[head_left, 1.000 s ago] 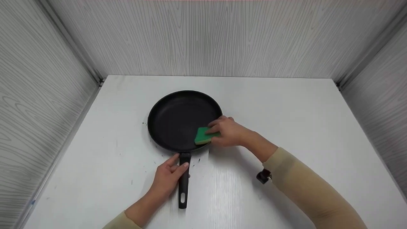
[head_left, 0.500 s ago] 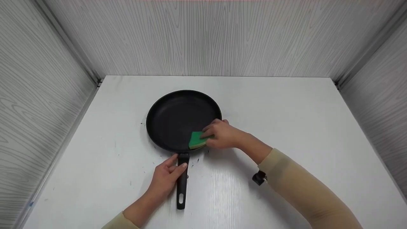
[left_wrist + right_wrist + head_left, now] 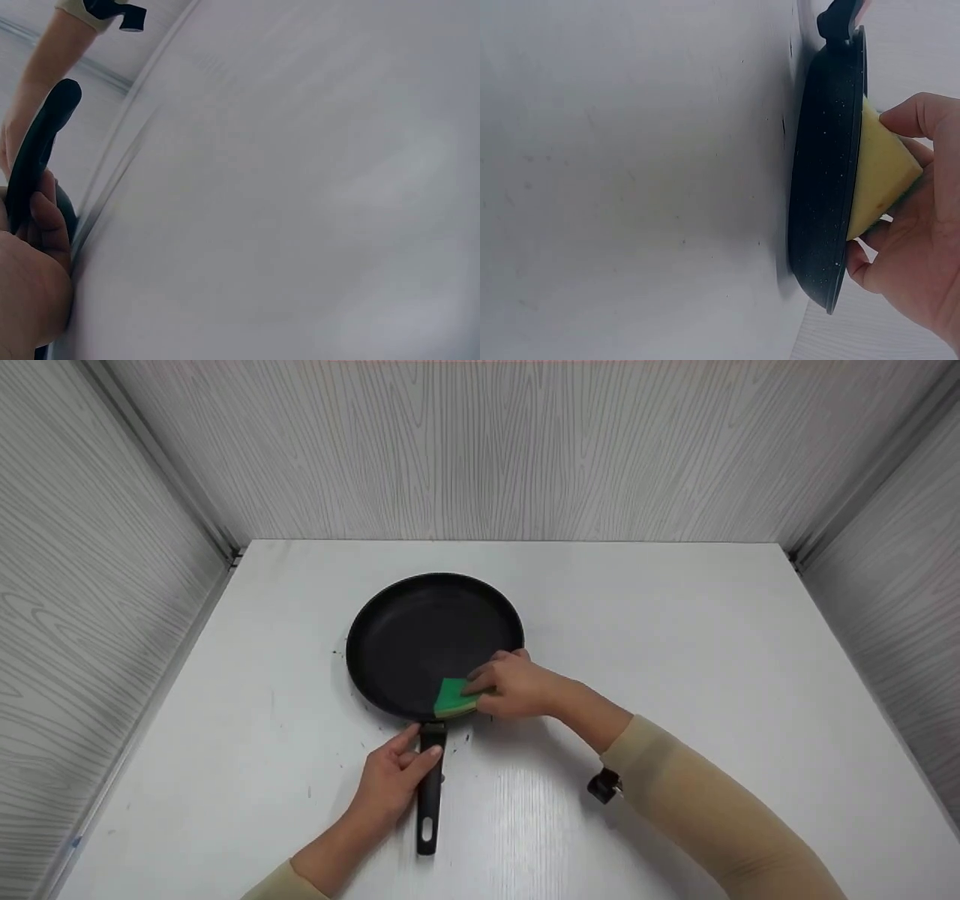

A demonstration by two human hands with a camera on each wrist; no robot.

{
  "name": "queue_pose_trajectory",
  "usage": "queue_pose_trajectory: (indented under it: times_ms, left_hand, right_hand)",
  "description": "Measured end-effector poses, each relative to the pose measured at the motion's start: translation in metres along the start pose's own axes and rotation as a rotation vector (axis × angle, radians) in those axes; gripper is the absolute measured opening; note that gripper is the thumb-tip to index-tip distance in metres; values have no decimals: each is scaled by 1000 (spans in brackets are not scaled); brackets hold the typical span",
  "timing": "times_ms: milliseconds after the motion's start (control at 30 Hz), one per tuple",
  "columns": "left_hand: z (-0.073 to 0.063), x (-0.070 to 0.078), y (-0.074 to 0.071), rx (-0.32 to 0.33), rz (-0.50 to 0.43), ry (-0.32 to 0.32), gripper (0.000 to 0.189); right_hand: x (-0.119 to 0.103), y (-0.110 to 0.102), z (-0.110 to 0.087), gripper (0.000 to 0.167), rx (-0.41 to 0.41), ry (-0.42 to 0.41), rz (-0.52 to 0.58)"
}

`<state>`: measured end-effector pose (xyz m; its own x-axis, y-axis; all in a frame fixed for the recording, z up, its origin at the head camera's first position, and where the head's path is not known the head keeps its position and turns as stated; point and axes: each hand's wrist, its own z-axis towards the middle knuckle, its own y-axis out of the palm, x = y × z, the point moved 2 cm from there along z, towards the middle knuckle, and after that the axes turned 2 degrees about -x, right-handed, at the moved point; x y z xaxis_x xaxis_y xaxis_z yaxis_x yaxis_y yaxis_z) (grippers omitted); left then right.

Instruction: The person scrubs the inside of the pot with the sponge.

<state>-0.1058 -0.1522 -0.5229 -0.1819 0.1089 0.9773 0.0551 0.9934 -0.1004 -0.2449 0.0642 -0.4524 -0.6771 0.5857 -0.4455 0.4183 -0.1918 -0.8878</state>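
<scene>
A round black frying pan (image 3: 420, 634) sits upright on the white bench (image 3: 675, 630), its long black handle (image 3: 429, 802) pointing toward the person. The left hand (image 3: 388, 780) grips that handle close to the pan, thumb over the top. The right hand (image 3: 516, 687) pinches a rectangular green-and-yellow sponge (image 3: 452, 699) against the pan's near inner edge, just right of the handle, green face up. The two hands are apart. Small dark specks dot the bench around the pan.
</scene>
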Motion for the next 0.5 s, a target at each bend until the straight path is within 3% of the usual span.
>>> queue_pose_trajectory:
  times_ms: [500]
  left_hand:
    - [2, -1, -1, 1, 33, -4, 73]
  right_hand:
    - [-10, 4, 8, 48, -73, -54, 54]
